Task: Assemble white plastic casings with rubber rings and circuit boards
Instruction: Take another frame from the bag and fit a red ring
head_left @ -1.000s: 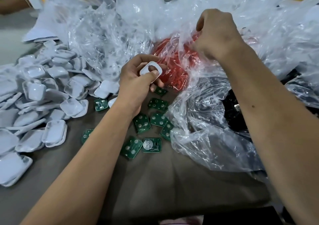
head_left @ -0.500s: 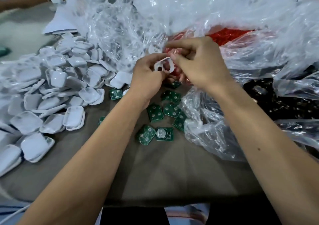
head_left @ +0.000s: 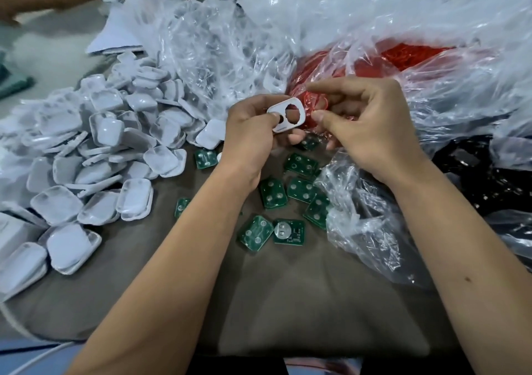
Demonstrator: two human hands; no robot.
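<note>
Casing (head_left: 285,113), pinched in the left hand (head_left: 253,133), carries no ring or board yet; the right hand's (head_left: 364,121) fingers (head_left: 319,115) pinch a red ring (head_left: 321,104) beside it; circuit boards (head_left: 300,164) wait on the surface (head_left: 288,302).

White casing piece (head_left: 285,112), flat oval plate with two round cutouts, held up off the table, tilted, pinched at its left end by the left hand (head_left: 253,133). Red rubber ring (head_left: 322,104), thin loop, just right of the casing, between the fingers of the right hand (head_left: 365,124); whether it touches the casing, cannot tell. Bulk red rubber rings (head_left: 403,56) packed in a clear plastic bag behind the hands. Big heap of white casing shells (head_left: 115,144), rounded squares, jumbled, left side of table. Green circuit boards (head_left: 273,193) scattered flat below the hands, most showing round silver pads, one (head_left: 288,231) showing a coin-cell holder.
</note>
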